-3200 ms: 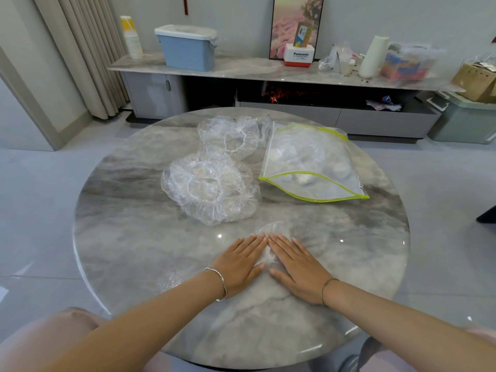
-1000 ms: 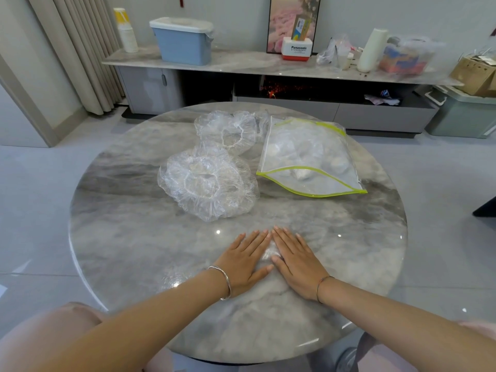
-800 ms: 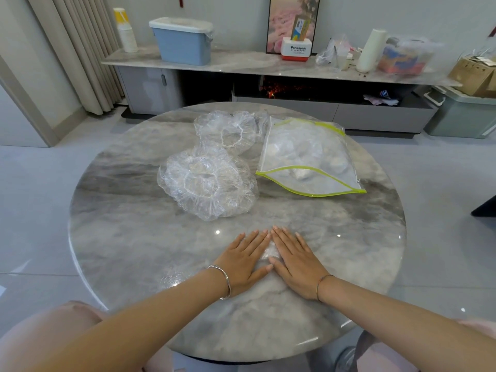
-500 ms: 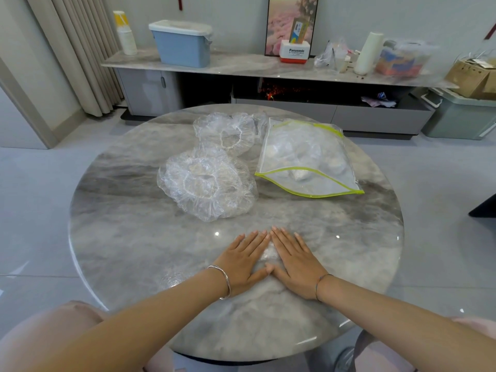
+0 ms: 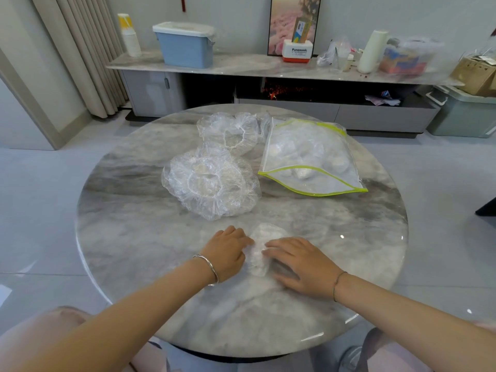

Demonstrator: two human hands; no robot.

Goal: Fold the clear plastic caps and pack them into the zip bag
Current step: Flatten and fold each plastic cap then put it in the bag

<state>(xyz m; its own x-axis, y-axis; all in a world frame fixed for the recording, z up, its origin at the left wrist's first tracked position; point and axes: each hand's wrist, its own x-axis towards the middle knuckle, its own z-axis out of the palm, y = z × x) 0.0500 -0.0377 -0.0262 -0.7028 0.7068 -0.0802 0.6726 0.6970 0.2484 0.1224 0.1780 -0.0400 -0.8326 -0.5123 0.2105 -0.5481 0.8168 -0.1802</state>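
Squarely between left hand [image 5: 228, 252], right hand [image 5: 304, 264]: cap [image 5: 264, 233]

A: Caps lying loose on the counter [image 5: 128, 237]?
B: Three counted: one folded cap [image 5: 261, 255], one spread cap [image 5: 212, 183], one far cap [image 5: 228, 132]. The spread cap may be several layered; cannot tell.
A: Bags?
B: One zip bag [image 5: 308, 181]. Folded caps inside: several, exact number unclear.
A: Hands?
B: Two: left hand [image 5: 228, 251], right hand [image 5: 302, 263]. Bracelets, two: one bangle [image 5: 212, 267], one thin band [image 5: 339, 280].
A: On the sideboard [image 5: 241, 67]?
B: One blue bin [image 5: 185, 47], one cup stack [image 5: 130, 36], one white roll [image 5: 373, 51].
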